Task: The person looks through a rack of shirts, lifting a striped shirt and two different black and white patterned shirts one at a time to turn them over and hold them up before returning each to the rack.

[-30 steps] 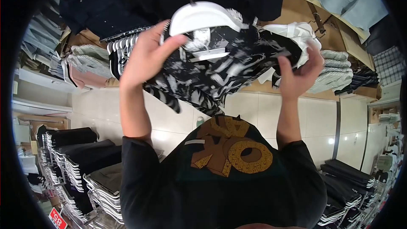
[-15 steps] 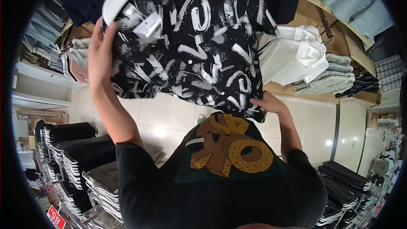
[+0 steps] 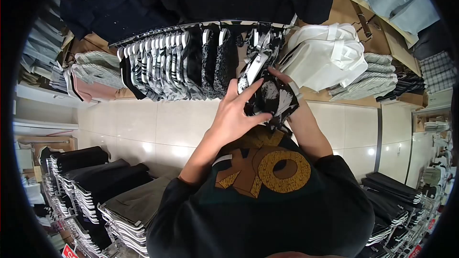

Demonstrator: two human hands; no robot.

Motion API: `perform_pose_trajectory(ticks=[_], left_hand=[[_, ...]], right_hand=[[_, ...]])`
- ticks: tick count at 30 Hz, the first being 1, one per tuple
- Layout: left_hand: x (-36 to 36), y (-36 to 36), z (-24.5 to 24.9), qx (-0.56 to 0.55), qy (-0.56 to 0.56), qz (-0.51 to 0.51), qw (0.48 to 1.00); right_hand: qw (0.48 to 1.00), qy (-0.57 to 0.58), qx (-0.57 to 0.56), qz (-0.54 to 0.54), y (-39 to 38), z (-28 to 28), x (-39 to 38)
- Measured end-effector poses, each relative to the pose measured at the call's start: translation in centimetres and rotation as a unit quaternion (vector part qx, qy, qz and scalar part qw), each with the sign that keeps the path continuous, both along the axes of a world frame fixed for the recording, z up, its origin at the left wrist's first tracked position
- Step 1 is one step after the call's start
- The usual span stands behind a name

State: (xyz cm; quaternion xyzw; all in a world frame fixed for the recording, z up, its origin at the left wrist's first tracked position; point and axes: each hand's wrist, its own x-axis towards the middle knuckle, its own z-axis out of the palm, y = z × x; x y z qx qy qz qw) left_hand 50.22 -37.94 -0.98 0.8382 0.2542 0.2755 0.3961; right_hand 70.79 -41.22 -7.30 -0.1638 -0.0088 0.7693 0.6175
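Note:
A black-and-white patterned shirt is bunched up in front of my chest, near a clothes rail. My left hand lies over the left side of the bundle, its fingers spread across the cloth and beside a white hanger or tag. On the other side my right hand holds the shirt, partly hidden behind the fabric. Patterned shirts on white hangers line the rail to the left of the bundle.
White garments hang at the right of the rail, beside striped ones. Dark trousers hang on racks at the lower left, with more dark trousers at the lower right. Pale floor tiles lie below the rail.
The shirt, spread wide before, is now gathered into a small bundle. My left hand has moved right and down, close to my right hand. The rail of shirts behind has come into view.

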Motion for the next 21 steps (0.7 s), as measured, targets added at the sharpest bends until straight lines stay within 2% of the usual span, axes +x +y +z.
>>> perform_pose_trajectory(ticks=[2, 4, 6, 9, 12, 14, 16, 17, 18, 19, 21], left_hand=[[0.3, 0.1, -0.4, 0.025, 0.051, 0.022, 0.998], [0.4, -0.1, 0.3, 0.027, 0.078, 0.014, 0.997], [1.0, -0.5, 0.5, 0.012, 0.125, 0.024, 0.992], [1.0, 0.0, -0.9, 0.019, 0.094, 0.014, 0.995], [0.6, 0.7, -1.0, 0.034, 0.060, -0.004, 0.998], [-0.1, 1.3, 0.2, -0.033, 0.070, -0.053, 0.996], [-0.5, 1.8, 0.7, -0.057, 0.076, -0.060, 0.994], [-0.8, 2.0, 0.6, -0.059, 0.062, -0.072, 0.994], [-1.0, 2.1, 0.4, -0.062, 0.048, -0.084, 0.993], [-0.9, 2.1, -0.3, -0.015, 0.012, -0.086, 0.996], [-0.4, 1.5, -0.7, -0.002, 0.026, -0.063, 0.998]], right_hand=[[0.999, 0.033, 0.018, 0.024, 0.1, -1.2, 0.7], [0.999, -0.014, -0.001, -0.040, -0.1, -0.7, 0.3], [0.997, -0.031, -0.021, -0.062, -0.1, -0.8, 0.4], [0.991, -0.072, -0.052, -0.101, -0.1, -1.0, 0.4], [0.995, -0.041, -0.031, -0.087, -0.3, -2.0, 0.8], [0.994, -0.050, -0.055, -0.074, -0.6, -1.3, 0.9], [0.982, -0.139, -0.070, -0.112, -1.3, -0.1, 0.6], [0.992, -0.085, -0.050, -0.074, -1.0, -0.7, 0.8], [0.992, -0.085, -0.051, -0.075, -1.2, -1.2, 1.0], [0.990, -0.101, -0.065, -0.079, -1.3, -1.6, 1.1], [0.983, -0.124, -0.072, -0.114, -2.1, 1.2, -0.3]])
